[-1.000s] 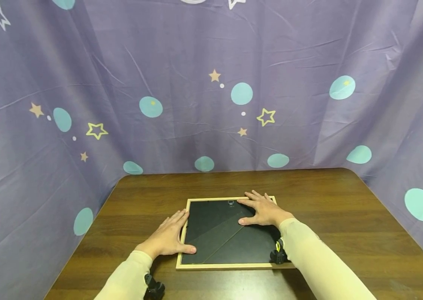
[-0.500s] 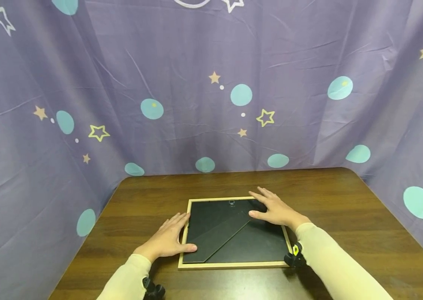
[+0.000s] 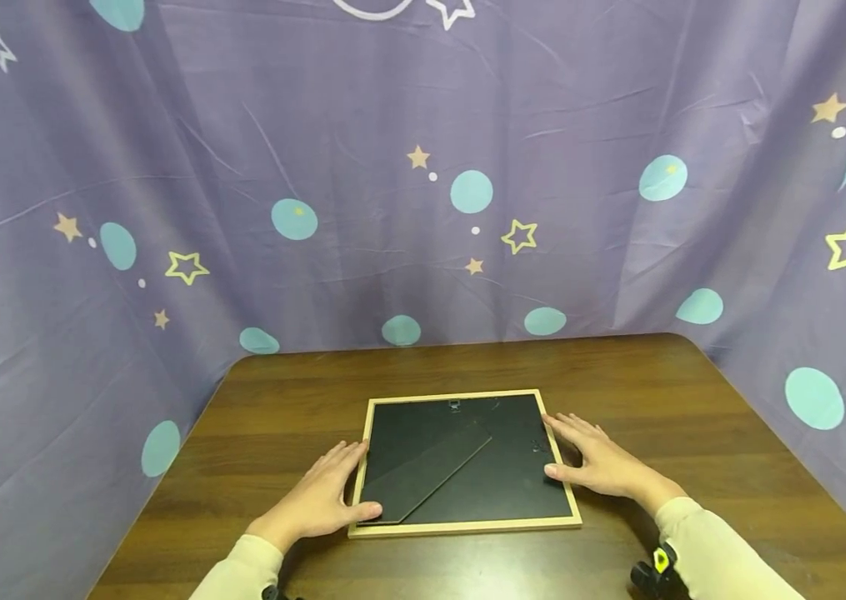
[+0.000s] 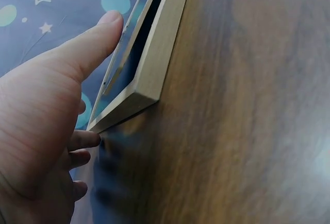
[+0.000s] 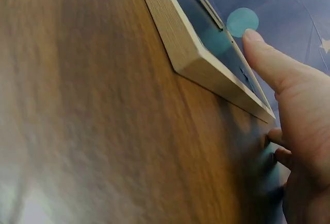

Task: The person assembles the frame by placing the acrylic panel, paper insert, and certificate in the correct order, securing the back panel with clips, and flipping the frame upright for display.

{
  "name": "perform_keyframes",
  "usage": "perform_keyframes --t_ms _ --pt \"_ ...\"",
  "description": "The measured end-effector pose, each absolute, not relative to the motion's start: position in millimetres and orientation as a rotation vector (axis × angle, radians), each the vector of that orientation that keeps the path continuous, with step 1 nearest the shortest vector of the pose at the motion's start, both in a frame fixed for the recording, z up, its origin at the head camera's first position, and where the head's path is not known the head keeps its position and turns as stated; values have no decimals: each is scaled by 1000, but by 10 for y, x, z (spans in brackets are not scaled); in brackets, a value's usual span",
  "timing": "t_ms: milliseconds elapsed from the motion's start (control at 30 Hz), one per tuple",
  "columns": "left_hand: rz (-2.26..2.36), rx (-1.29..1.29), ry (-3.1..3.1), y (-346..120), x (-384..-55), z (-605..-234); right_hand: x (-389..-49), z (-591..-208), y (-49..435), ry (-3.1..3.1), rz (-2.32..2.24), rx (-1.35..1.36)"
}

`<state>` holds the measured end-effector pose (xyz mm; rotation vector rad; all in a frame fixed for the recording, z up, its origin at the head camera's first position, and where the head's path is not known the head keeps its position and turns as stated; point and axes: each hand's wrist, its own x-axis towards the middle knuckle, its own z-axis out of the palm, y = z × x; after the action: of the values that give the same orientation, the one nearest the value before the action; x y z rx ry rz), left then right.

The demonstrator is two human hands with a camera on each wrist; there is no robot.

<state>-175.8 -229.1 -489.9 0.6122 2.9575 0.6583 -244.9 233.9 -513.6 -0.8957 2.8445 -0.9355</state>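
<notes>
A picture frame (image 3: pixel 465 527) with a pale wood rim lies on the table, its black backing upward. The backing carries a stand flap (image 3: pixel 423 479) folded against it and a small metal hanger (image 3: pixel 455 406) near the far edge. My left hand (image 3: pixel 317 496) is at the left side, fingers along the outer rim and thumb over the near left corner. At the right side my right hand (image 3: pixel 606 462) has its fingertips by the rim and its thumb above the backing. Both wrist views show the rim's corner (image 4: pixel 147 92) beside each hand, with fingers relaxed.
The brown wooden table (image 3: pixel 302 375) has rounded far corners. A purple curtain (image 3: pixel 362 275) printed with stars and blue dots hangs behind it and on both sides. Black wrist cameras (image 3: pixel 651 575) sit under the sleeves.
My right hand has slid off the top of the backing, moving right and nearer to the frame's right side. The left hand stays by the left rim.
</notes>
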Motion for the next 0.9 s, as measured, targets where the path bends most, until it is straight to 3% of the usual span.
perform_keyframes --t_ms 900 --pt "659 599 2992 -2187 -1767 -4946 -2419 -5197 2213 2911 -899 -913"
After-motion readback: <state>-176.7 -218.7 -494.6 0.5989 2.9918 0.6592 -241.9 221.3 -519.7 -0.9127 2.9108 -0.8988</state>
